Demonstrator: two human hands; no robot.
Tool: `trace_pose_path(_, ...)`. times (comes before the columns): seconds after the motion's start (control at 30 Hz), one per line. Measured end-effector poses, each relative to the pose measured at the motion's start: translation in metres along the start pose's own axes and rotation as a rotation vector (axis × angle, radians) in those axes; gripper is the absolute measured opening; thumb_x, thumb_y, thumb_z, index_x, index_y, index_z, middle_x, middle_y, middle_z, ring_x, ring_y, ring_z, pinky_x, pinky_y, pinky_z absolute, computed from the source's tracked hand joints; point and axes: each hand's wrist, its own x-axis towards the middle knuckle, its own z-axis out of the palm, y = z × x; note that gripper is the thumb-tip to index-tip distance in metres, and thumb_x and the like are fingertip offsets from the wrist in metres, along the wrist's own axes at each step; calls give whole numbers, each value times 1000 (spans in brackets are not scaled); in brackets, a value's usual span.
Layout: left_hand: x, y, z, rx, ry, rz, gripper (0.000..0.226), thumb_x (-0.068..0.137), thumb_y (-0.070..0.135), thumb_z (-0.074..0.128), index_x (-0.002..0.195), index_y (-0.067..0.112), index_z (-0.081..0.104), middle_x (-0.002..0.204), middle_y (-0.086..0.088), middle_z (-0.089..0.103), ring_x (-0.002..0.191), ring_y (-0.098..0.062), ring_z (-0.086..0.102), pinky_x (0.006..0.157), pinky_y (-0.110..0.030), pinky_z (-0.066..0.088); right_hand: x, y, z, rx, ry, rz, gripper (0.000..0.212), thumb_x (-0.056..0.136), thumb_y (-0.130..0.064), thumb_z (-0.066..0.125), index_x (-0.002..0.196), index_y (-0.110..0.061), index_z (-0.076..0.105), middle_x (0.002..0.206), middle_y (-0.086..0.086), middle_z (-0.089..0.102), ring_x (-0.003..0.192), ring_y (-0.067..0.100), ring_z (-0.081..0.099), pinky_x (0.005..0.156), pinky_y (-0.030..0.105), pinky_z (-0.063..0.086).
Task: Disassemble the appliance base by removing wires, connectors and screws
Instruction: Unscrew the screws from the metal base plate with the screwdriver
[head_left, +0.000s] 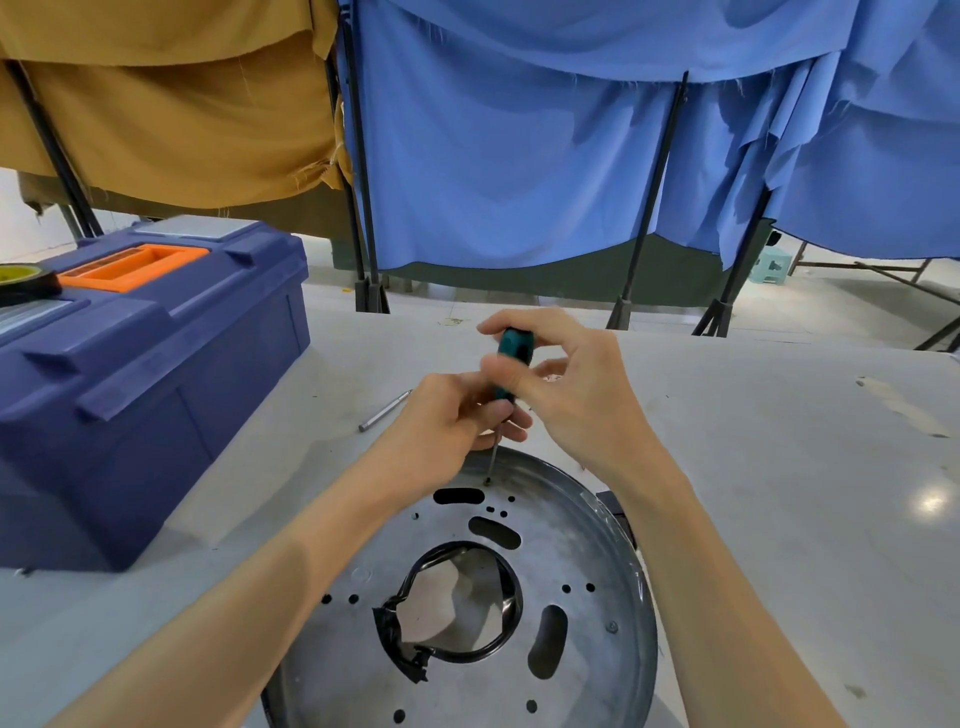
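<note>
Right hand (566, 400) grips the screwdriver (515, 348) handle, left hand (447, 423) pinches its shaft onto a screw (487, 482) at the far rim of the base (571, 545) at the near edge of the table (779, 467), so I'd keep it upright and press down while turning.

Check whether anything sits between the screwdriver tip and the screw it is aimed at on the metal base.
Nothing visible does. The shaft of the screwdriver runs from the left hand straight down to the screw near the far rim of the base; the black cable lies apart, nearer the middle.
</note>
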Motion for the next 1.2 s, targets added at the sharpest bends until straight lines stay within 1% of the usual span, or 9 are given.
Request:
trace_pose_path(0.13, -3, -4, 1, 101, 77, 52, 5, 89, 14, 66, 94, 13, 64, 81, -3, 74, 77, -13, 73, 79, -40, 60, 0, 0, 4, -21, 52, -31, 25, 83, -6, 71, 102, -23, 73, 96, 1, 59, 91, 12, 60, 77, 14, 47)
trace_pose_path(0.27, -2, -2, -1, 105, 108, 55, 21, 83, 25, 72, 91, 9, 61, 75, -2, 72, 72, -14, 72, 77, -41, 59, -1, -2, 6, 6, 21, -2, 42, 86, 13, 55, 114, -14, 70, 98, 0, 68, 97, 17, 64, 94, 31, 52)
trace_pose_path(0.47, -2, -4, 0, 36, 37, 24, 16, 98, 10, 53, 90, 17, 65, 72, 3, 69, 75, -13, 69, 82, -42, 58, -1, -2, 5, -40, 39, -5, 19, 83, -17, 74, 100, -24, 72, 104, -2, 61, 96, 11, 59, 79, 20, 50)
trace_pose_path(0.67, -1, -7, 2, 60, 148, 51, 24, 82, 29, 74, 83, 13, 56, 71, -1, 71, 72, -19, 72, 73, -45, 60, 0, -1, 6, -2, 60, 18, 42, 87, 12, 55, 115, -15, 69, 98, 1, 68, 95, 16, 65, 91, 27, 53)
trace_pose_path(0.77, 0, -7, -1, -6, 12, 58, 9, 95, 17, 57, 103, 19, 62, 76, -1, 72, 79, -17, 72, 80, -35, 60, 0, -1, 4, 9, 30, 35, 34, 90, 6, 57, 108, -20, 70, 103, 0, 69, 97, 14, 65, 90, 33, 55)
trace_pose_path(0.87, 0, -10, -1, -35, 19, 72, 15, 99, 12, 51, 96, 20, 65, 82, -5, 74, 81, -17, 73, 76, -25, 57, -1, -2, 7, 12, 17, 21, 24, 83, -17, 73, 103, -29, 70, 108, -2, 60, 96, 8, 60, 81, 21, 54)
trace_pose_path(0.93, 0, -11, 2, 3, 55, 86, 5, 93, 20, 61, 92, 16, 63, 79, -4, 74, 77, -18, 73, 75, -32, 59, 0, -2, 8, -25, 70, 5, 26, 82, -14, 74, 105, -26, 72, 103, 0, 58, 94, 7, 59, 79, 14, 48)
trace_pose_path(1.07, 0, -12, 0, -3, 73, 78, 28, 84, 29, 72, 100, 10, 58, 72, -3, 72, 73, -21, 72, 74, -41, 60, 0, -3, 6, 21, 34, 16, 43, 85, 11, 58, 115, -18, 69, 97, -1, 68, 94, 11, 65, 87, 24, 54)
trace_pose_path(1.2, -3, -11, -6, 10, -35, 67, 12, 98, 18, 54, 97, 22, 65, 79, 3, 73, 85, -14, 71, 82, -37, 59, -1, -7, 6, 0, -30, 7, 21, 87, -12, 68, 102, -27, 70, 108, -2, 61, 94, 12, 61, 84, 29, 55)
